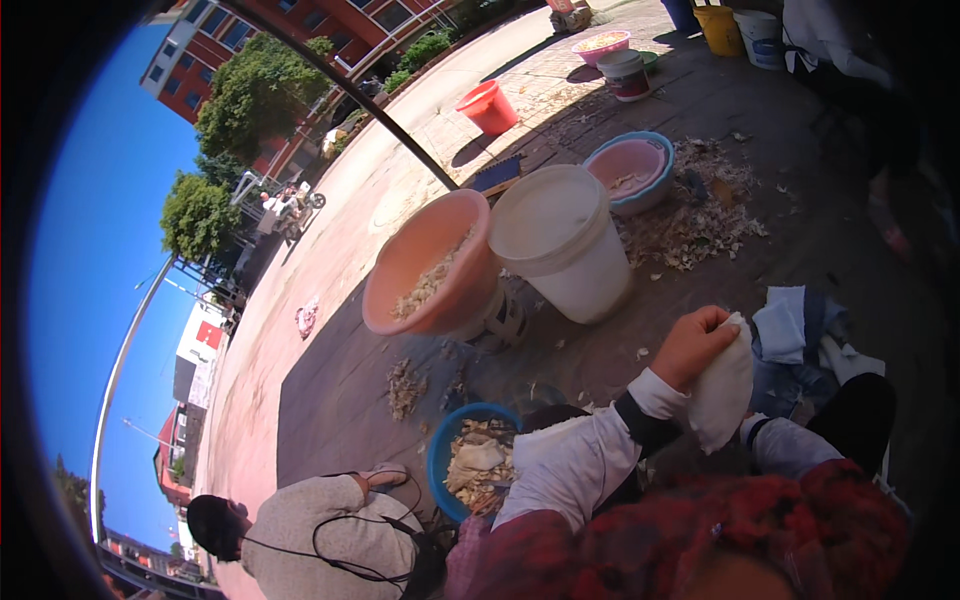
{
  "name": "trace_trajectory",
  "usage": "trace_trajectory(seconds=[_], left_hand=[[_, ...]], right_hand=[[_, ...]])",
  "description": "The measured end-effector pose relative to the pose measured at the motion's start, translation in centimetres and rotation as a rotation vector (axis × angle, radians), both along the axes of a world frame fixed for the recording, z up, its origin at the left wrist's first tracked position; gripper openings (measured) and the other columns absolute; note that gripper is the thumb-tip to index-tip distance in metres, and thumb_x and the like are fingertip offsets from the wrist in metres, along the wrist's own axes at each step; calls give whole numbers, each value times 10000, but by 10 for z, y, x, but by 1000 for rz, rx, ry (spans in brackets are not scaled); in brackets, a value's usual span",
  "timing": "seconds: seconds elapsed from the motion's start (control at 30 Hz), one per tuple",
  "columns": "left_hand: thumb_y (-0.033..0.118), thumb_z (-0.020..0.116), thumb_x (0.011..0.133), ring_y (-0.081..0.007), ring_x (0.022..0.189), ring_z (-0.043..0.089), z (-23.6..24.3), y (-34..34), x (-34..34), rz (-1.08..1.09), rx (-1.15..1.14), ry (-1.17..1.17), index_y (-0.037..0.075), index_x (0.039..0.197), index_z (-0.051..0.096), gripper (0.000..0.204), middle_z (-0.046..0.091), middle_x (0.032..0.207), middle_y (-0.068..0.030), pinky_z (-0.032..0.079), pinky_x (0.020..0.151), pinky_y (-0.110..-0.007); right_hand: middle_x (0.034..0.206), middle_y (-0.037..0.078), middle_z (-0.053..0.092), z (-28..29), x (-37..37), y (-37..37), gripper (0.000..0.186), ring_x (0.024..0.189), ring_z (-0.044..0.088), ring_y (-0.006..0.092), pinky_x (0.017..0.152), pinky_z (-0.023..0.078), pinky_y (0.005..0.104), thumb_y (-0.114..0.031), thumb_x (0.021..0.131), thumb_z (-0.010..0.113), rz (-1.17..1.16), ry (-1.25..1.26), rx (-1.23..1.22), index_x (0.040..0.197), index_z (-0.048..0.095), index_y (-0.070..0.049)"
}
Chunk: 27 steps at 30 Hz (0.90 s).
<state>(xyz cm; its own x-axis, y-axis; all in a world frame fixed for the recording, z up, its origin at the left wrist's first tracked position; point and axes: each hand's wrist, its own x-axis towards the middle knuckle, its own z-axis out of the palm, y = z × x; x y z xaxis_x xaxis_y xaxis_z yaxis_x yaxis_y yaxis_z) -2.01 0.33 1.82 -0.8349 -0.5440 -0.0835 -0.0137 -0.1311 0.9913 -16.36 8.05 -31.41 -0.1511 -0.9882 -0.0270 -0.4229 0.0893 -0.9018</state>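
My left hand (692, 348), reaching up from the lower middle in a pale sleeve with a dark cuff, pinches the top edge of a white cloth (722, 392). The cloth hangs down from my fingers; whether it is a glove cannot be told. My right forearm (790, 445) bends in behind its lower end, and the right hand is hidden there. Beyond the cloth lie a folded light-blue cloth (781, 325) and a whitish cloth (850, 362), on or beside blue denim (775, 385).
An orange basin (385, 290) of pale pieces rests on a bucket, beside a white bucket (560, 250). A pink basin (640, 165) stands near peelings (715, 210). A blue basin (437, 460) sits at my left, close to a seated person (320, 530). A red bucket (487, 107) stands farther off.
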Motion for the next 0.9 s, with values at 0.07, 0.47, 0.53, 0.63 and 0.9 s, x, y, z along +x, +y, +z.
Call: trace_trajectory(seconds=[0.07,0.47,0.53,0.63,0.9], left_hand=[[167,542,785,-52,675,487,-7,-1,-2,16,23,-10,30,857,540,156,537,745,14,402,602,-203],[148,517,819,-50,685,484,-15,-25,13,96,19,76,32,872,538,129,538,768,19,395,625,-191],[153,520,824,-52,683,485,-11,-26,12,95,24,109,37,880,535,129,539,776,18,398,630,-194],[154,515,827,-56,688,495,-7,-30,12,169,106,147,36,901,527,139,547,791,7,404,630,-193],[162,513,823,-57,680,490,-21,-28,-3,95,7,141,19,887,538,158,549,780,1,402,606,-195]], right_hand=[[756,163,601,5,-8,-13,246,712,585,319,642,454,379,-235,771,507,-27,-9,-29,873,555,-16],[679,86,595,150,-30,-58,221,586,577,197,522,453,295,-227,779,512,-355,8,19,861,557,-27],[634,38,572,208,-46,-55,194,528,529,86,444,404,210,-219,797,500,-493,-474,22,850,557,-41],[623,11,547,288,-60,-51,172,507,495,64,428,368,182,-215,818,503,-527,-440,-173,852,547,-52],[729,23,547,482,50,39,161,601,494,56,506,380,179,-107,849,467,268,-783,-335,961,540,-19]])
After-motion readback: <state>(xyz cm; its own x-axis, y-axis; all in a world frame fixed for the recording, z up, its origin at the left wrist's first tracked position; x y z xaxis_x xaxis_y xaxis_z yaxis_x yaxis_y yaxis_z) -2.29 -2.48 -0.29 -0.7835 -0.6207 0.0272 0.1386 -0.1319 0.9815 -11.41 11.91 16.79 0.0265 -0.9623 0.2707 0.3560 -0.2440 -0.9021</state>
